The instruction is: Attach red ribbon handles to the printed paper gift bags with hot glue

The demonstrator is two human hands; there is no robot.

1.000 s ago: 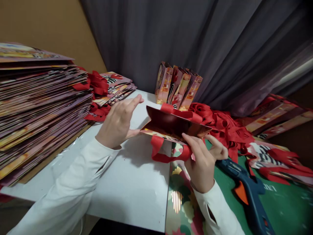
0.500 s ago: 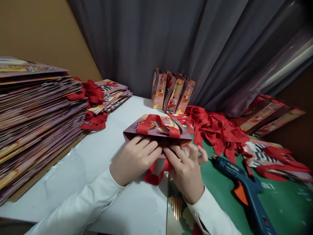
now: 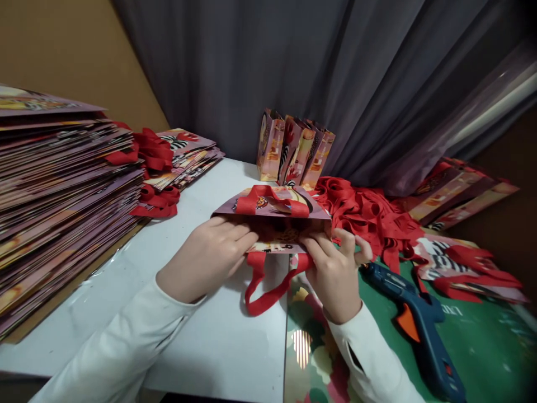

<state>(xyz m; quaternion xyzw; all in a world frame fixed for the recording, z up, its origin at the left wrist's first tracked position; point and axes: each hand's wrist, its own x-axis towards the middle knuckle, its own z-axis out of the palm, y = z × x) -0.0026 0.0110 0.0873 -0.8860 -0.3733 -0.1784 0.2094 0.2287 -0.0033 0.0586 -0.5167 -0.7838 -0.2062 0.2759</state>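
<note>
A small paper gift bag (image 3: 277, 207) with a purple, butterfly-printed side lies in front of me, its mouth spread apart toward me. My left hand (image 3: 213, 249) grips the left side of the mouth, fingertips partly hidden inside. At the right side, my right hand (image 3: 335, 271) holds the rim, several fingers reaching into the mouth and the others raised off it. One red ribbon handle (image 3: 268, 299) hangs down from the near side between my hands. The other ribbon handle (image 3: 254, 198) lies over the far side.
A tall stack of flat bags (image 3: 62, 207) stands at left, with red ribbon bundles (image 3: 155, 148) beside it. Three upright bags (image 3: 289, 148) are at the back. Right of centre are a pile of red ribbons (image 3: 369, 218) and a blue glue gun (image 3: 413, 313) on a green sheet (image 3: 470, 341).
My hands have moved apart, the left one leftward and the right one rightward. The bag's mouth has widened, showing more of its inside, and the near handle hangs more spread out.
</note>
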